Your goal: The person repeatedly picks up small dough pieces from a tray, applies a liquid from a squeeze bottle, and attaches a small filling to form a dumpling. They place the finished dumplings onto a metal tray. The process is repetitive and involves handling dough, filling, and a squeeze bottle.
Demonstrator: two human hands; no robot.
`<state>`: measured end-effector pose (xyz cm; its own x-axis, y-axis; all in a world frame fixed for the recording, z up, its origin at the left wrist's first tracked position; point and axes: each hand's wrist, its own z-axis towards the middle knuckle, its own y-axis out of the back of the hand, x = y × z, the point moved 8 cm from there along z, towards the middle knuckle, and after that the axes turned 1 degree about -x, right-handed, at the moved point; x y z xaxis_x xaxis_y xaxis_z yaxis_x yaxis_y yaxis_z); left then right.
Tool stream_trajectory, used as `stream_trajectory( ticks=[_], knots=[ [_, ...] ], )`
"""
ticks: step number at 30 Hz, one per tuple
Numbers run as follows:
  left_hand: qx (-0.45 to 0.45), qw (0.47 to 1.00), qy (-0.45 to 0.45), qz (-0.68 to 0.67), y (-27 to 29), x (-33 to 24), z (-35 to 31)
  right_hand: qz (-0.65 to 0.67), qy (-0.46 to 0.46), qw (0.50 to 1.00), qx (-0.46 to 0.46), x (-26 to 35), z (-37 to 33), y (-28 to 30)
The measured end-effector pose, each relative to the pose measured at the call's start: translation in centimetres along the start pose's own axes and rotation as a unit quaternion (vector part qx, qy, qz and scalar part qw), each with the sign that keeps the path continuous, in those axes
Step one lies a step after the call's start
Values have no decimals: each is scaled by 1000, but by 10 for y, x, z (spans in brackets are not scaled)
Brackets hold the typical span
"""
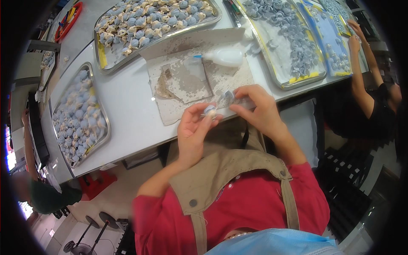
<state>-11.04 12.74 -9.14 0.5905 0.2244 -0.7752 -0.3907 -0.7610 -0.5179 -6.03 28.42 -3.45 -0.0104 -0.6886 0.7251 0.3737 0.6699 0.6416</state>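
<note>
In my left hand (pixel 193 131), thumb and fingers pinch a small figure (pixel 210 111) with a blue-grey rounded part and a cream part. My right hand (pixel 261 108) is just to the right, its thumb and forefinger apart. Beside those fingertips are grey-blue curved shell pieces (pixel 228 97), at the near edge of a stained cardboard sheet (pixel 159 102). The pieces are partly blurred, and I see no firm grip on them. On the cardboard lies a white squeeze bottle (pixel 227 57) with a blue tip, pointing left.
A metal tray (pixel 102 55) of blue-and-cream figures stands at the back; another tray (pixel 108 127) of them is at left. To the right, a tray (pixel 278 80) holds grey-blue shells, beside a blue tray (pixel 329 42). Co-workers' arms (pixel 359 80) show at far right and left.
</note>
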Motion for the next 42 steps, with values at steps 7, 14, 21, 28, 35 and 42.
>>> stream_trajectory(
  ticks=[7, 14, 21, 28, 35, 42],
  knots=[
    [10, 1000, 8, -11, -2, 1, 0, 25, -36, 998, -35, -1, 8, -6],
    [28, 999, 6, -42, -3, 5, -1, 58, 2, 996, -69, 12, 2, -5],
    [52, 998, -12, -34, -7, 2, -1, 39, 134, 987, -84, 51, -9, -14],
    [53, 997, -47, -28, -6, -3, -5, 97, 85, 988, -86, 41, -17, -16],
    [70, 995, -67, 24, -12, -12, -9, 93, 66, 989, -92, 45, -20, -13],
    [52, 991, -96, 75, -9, -16, -13, 89, 46, 992, -83, 45, -24, -13]
  ],
)
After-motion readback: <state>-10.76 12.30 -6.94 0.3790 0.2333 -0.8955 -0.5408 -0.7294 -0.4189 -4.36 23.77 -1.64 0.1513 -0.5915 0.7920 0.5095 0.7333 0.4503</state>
